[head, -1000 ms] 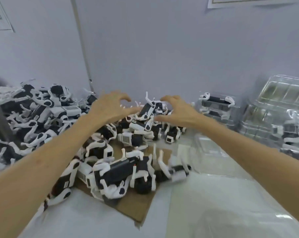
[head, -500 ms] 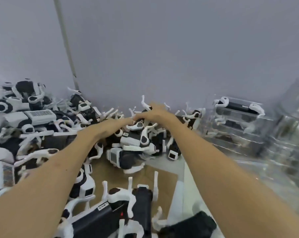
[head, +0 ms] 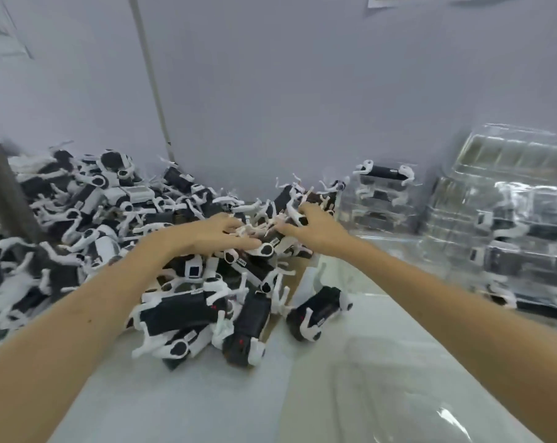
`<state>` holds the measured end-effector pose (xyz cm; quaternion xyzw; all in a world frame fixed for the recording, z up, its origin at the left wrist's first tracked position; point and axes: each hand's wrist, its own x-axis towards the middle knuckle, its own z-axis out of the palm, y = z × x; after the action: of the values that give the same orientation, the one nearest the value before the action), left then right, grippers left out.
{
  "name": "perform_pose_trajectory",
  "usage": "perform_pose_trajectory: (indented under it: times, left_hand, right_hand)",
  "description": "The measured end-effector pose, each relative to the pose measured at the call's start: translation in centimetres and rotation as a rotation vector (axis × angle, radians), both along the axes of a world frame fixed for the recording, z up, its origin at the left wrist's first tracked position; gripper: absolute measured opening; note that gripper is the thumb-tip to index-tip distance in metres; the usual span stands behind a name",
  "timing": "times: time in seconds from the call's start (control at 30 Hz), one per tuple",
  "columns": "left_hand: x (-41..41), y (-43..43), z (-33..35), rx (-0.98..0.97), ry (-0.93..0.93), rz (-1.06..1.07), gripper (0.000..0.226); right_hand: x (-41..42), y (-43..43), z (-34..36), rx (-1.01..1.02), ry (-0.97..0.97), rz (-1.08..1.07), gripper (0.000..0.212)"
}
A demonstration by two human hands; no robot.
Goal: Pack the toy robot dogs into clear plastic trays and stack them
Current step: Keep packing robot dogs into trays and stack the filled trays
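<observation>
- far to the left, by the wall: a big heap of toy robot dogs (head: 79, 212), black and white, all mixed up, legs sticking out every way.
- a bit to the right, on top of the heap: left hand (head: 213, 233), palm down, fingers (head: 245, 243) long and nearly straight, close together, lying flat on the dogs, curled round nothing.
- between the two hands: a small bunch of dogs (head: 270, 219) with white legs poking up, touching both hands.
- next over: right hand (head: 317, 231), fingers (head: 294, 230) spread wide, tips bent down into the white legs; too blurry to tell about a real hold on any dog.
- nearer, on the white table (head: 191, 404): a few loose dogs (head: 318, 311) lying on their sides, some on a brown cardboard sheet (head: 298, 271).
- further right, against the wall: a short stack of filled trays (head: 376, 199) with one dog on top, then a taller stack of clear plastic trays (head: 510, 174), partly full.
- step in hand, by the look of it: digging in the heap to pick the next dog or two; packing only partly done, lots of dogs still loose.
- next move, most likely: close fingers round one body, not the thin legs, lift it free of the tangle, carry it right to an open tray; care needed with hooked legs dragging other dogs along.
</observation>
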<state>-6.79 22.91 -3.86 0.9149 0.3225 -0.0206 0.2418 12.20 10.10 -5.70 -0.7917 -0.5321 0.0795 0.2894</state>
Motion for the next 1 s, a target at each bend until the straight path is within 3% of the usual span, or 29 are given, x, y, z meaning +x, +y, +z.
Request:
perform_pose_trajectory:
  times: [0.17, 0.27, 0.33, 0.4, 0.47, 0.53, 0.6, 0.73, 0.9, 1.0]
  left_hand:
    - [-3.2, -5.9, 3.3, 0.09, 0.157, -0.094, 0.08]
    - [-5.8, -10.0, 3.7, 0.132, 0.193, -0.115, 0.094]
    - [-8.2, -11.8, 2.4, 0.175, 0.224, -0.145, 0.104]
    - [-10.0, -12.9, 0.3, 0.253, 0.229, -0.192, 0.099]
    - [-10.4, -13.0, -2.0, 0.44, 0.098, -0.2, 0.069]
    - [-10.1, -13.1, -3.4, 0.529, -0.148, -0.125, 0.034]
    - [-9.7, -12.9, -4.3, 0.508, -0.345, -0.054, 0.034]
    - [-9.5, -11.8, -3.7, 0.501, -0.554, 0.01, 0.038]
    - [-9.5, -11.8, -0.5, 0.594, -0.832, 0.195, 0.028]
    - [-8.6, -13.7, 1.0, 0.541, -1.085, 0.191, 0.029]
  right_hand:
    - [-1.1, -7.6, 1.7, -0.206, -0.177, 0.05, 0.033]
    - [-1.2, -10.8, 1.6, -0.268, -0.304, 0.029, 0.046]
    - [-1.1, -12.8, 1.5, -0.21, -0.251, 0.008, 0.044]
    - [-1.3, -14.7, 1.5, -0.023, -0.128, -0.033, 0.028]
    - [-1.8, -16.7, 1.8, 0.219, 0.002, -0.08, 0.008]
    - [-2.6, -18.9, 1.8, 0.408, 0.141, -0.065, 0.011]
    - [-3.4, -21.2, 1.5, 0.577, 0.191, -0.021, 0.018]
    - [-3.9, -24.8, -0.7, 0.816, 0.167, -0.08, 0.025]
    - [-3.0, -26.2, -2.3, 0.905, 0.248, -0.184, 0.029]
    - [-3.3, -25.7, -2.1, 0.918, 0.311, -0.154, 0.027]
